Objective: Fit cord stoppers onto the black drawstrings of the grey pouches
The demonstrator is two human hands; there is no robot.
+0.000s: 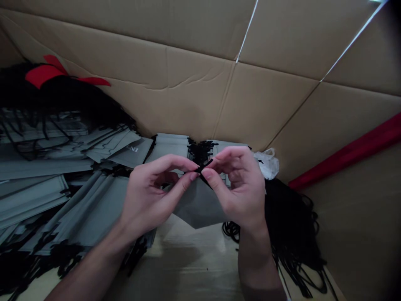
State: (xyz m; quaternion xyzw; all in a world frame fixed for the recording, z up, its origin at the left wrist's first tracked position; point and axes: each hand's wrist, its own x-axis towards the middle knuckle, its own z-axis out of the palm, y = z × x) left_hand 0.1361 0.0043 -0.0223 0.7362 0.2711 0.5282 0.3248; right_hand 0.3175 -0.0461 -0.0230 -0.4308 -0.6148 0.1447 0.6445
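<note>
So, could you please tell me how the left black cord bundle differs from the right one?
The left bundle carries a red band; the right bundle shows none. The left bundle lies over grey drawstring pouches, while the right bundle's loose loops reach the tabletop. Both are black.

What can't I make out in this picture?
All in the head view:
1. Whether the black cord is knotted: too small and dark between the left hand and right hand.
2. The plastic bag's left part: behind the right hand.
3. Full wording on the printed pouch: too small and blurred.
4. The gray pouch pile's far end: cut by the left edge.
</note>
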